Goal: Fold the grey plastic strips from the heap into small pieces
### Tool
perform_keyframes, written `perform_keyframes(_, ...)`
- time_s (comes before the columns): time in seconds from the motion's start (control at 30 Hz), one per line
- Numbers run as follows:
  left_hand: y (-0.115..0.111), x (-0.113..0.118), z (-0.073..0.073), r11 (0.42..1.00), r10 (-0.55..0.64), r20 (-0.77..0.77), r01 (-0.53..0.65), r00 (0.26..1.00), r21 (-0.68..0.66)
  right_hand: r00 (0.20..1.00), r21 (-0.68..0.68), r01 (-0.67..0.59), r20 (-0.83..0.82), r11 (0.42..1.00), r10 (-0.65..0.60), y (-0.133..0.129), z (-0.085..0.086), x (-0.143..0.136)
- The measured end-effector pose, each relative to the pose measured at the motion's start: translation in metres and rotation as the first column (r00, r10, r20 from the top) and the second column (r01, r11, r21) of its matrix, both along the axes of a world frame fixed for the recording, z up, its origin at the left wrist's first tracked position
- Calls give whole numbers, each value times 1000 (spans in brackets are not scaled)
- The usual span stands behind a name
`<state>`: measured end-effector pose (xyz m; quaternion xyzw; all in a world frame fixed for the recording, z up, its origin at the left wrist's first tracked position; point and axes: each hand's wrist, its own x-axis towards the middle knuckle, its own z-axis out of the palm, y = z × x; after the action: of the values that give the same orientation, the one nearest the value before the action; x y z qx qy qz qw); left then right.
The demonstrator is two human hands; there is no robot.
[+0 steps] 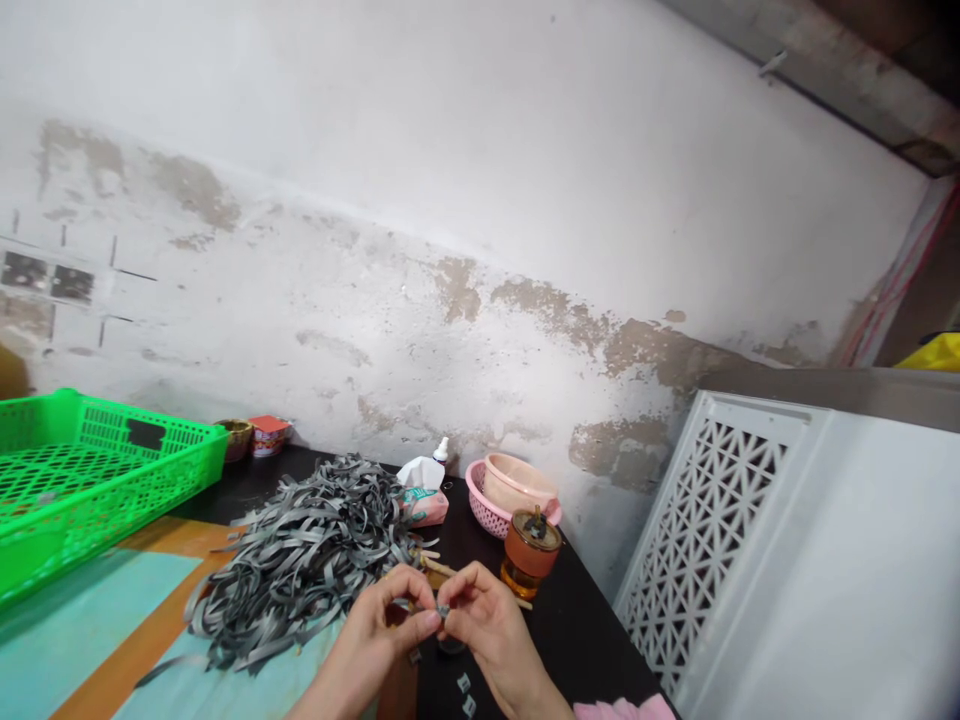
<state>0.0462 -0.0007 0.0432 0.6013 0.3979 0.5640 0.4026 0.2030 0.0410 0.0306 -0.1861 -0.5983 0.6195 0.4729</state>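
Note:
Near the bottom centre of the head view, my left hand (390, 622) and my right hand (491, 630) meet fingertip to fingertip. Both pinch one small grey piece (442, 610), whose shape is too small to make out. To the left of my hands lies a large tangled pile of grey strips (315, 550). A few small pale pieces (466, 695) rest on the black table below my hands. Just beyond my right hand stands an amber jar (531, 550) with a dark top, and a thin wooden stick (439, 567) lies behind my fingers.
A green plastic crate (142, 500) stands at the left. Along the wall are small tubs (268, 436), a tissue pack (424, 505), a white-capped bottle (441, 451) and pink baskets (491, 512). A white latticed cabinet (712, 530) stands right of the black table (592, 640).

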Motion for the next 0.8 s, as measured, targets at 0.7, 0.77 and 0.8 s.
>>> perform_keyframes(0.7,1,9,-11,996,77,134,-71,988,-53,983,1,184,24,983,-184,-6,7,-5)
perform_keyframes(0.77,0,10,-11,996,87,141,-81,986,-49,983,-6,184,25,983,-184,-8,8,-5)
perform_keyframes(0.8,1,11,-11,996,87,147,-81,985,-47,983,-10,182,25,983,-182,-8,9,-6)
